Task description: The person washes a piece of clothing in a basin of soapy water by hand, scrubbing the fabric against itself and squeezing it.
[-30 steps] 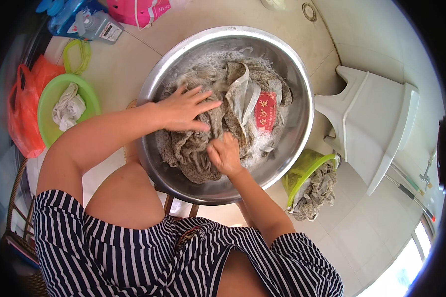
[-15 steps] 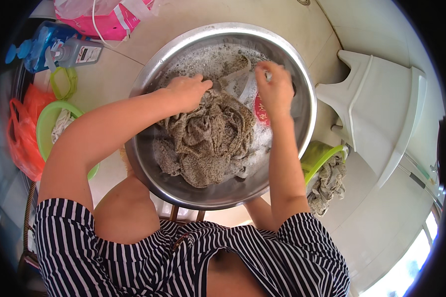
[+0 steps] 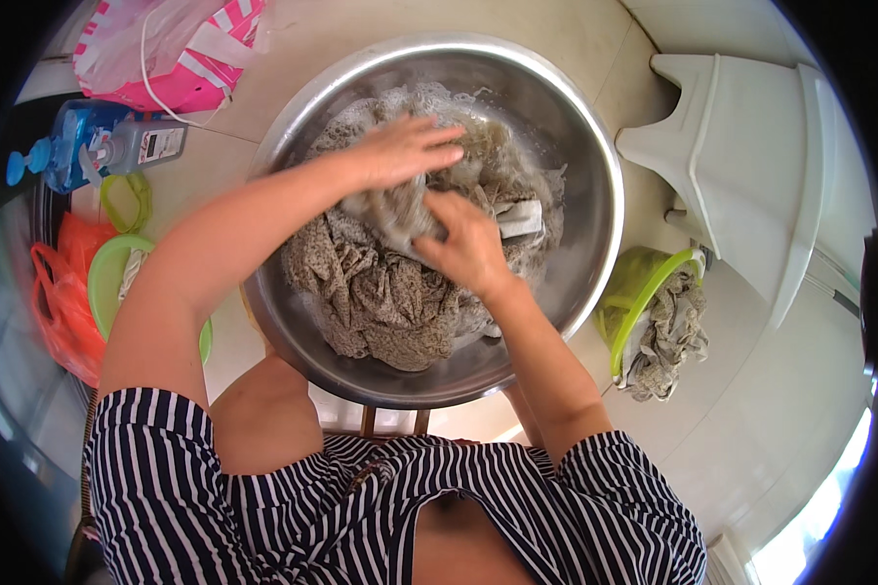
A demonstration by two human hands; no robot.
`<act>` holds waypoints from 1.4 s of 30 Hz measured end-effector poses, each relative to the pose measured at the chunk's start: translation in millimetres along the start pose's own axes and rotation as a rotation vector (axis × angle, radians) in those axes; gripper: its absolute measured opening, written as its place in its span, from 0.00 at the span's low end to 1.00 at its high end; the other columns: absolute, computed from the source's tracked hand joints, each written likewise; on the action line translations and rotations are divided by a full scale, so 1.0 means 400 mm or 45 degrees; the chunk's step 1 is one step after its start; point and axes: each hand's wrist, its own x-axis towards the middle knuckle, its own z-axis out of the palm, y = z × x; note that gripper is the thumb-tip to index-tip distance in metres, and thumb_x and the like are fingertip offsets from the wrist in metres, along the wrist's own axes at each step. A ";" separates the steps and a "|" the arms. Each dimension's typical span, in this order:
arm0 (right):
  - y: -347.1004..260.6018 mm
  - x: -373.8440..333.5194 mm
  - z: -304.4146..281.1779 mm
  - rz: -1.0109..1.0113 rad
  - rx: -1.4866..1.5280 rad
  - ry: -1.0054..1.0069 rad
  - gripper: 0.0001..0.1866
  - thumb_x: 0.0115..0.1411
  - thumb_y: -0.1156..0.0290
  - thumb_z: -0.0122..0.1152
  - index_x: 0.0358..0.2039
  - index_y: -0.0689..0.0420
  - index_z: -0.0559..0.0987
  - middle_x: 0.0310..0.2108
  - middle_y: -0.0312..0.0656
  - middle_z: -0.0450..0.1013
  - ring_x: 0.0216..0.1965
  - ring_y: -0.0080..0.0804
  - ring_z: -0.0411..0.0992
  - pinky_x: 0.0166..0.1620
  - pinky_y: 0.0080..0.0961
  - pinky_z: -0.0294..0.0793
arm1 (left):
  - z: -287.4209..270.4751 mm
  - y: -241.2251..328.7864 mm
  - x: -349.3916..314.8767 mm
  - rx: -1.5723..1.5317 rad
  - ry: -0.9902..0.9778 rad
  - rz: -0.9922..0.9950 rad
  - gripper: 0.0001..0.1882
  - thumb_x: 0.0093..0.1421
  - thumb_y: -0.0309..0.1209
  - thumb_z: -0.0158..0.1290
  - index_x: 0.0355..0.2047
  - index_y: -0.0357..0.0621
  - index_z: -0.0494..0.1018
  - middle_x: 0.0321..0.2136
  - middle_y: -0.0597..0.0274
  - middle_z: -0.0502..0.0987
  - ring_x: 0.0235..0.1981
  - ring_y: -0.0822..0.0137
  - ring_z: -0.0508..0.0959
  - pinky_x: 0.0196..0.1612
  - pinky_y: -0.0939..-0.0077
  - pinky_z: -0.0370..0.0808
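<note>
A pile of wet brown patterned cloth point(image 3: 380, 302) lies in a large steel basin point(image 3: 273, 336) with suds along its far side. My left hand point(image 3: 405, 151) is over the far part of the pile, its fingers stretched out flat. Just nearer and to the right, my right hand point(image 3: 468, 249) rests against the cloth, thumb and fingers spread apart. Between the two hands the cloth is smeared by motion. To the right of my right hand, a small white piece point(image 3: 520, 218) shows among the folds; its kind is unclear.
At right stand a white plastic stool point(image 3: 751, 166) and a green basket point(image 3: 634, 283) with patterned cloth hanging out. At left are a green basin point(image 3: 107, 268), a red plastic bag point(image 3: 68, 292), a blue pump bottle point(image 3: 73, 146), a grey bottle point(image 3: 146, 143) and a pink bag point(image 3: 195, 78).
My right hand has come from the basin's right side to the middle; my left hand has moved farther and rightward. Cloth now covers the far suds and the red-printed patch. The whole view has shifted slightly.
</note>
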 end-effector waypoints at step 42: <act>0.042 -0.039 0.180 0.138 -0.433 0.275 0.23 0.61 0.54 0.56 0.53 0.53 0.74 0.66 0.55 0.56 0.62 0.57 0.56 0.60 0.53 0.58 | 0.214 -0.109 -0.180 0.664 0.555 0.239 0.36 0.59 0.42 0.55 0.67 0.59 0.59 0.64 0.47 0.59 0.66 0.41 0.56 0.57 0.33 0.59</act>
